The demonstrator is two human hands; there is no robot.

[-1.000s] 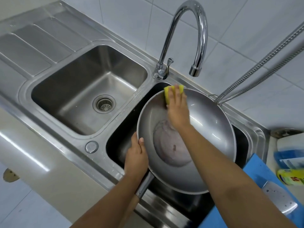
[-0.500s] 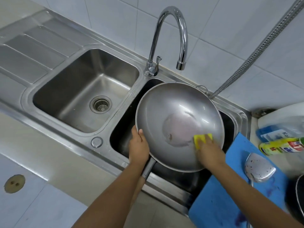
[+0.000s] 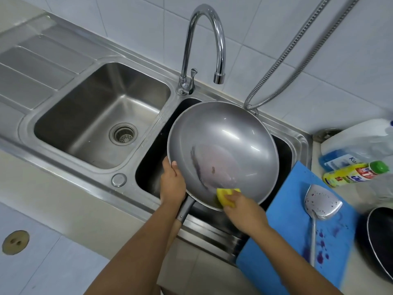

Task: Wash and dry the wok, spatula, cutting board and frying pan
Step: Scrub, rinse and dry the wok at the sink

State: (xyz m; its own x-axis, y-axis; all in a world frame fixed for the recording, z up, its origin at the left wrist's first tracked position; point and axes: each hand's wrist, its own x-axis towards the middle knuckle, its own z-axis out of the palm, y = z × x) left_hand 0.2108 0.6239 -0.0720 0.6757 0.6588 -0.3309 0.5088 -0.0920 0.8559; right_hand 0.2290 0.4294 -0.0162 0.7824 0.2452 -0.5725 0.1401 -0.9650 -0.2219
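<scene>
**Wok being scrubbed, three things to go**

The wok (image 3: 223,133) tilts over the right basin (image 3: 148,169), mid-view. The left hand (image 3: 172,184) grips its rim at 8 o'clock, thumb inside. The right hand (image 3: 242,211) clasps a sponge (image 3: 226,198) against the wall at 6 o'clock. A smear sits mid-bowl, so the next sweep probably has to cross it. At 4 o'clock wait one spatula (image 3: 322,201), one cutting board (image 3: 291,248) and one frying pan (image 3: 380,241). There is one sponge.
</scene>
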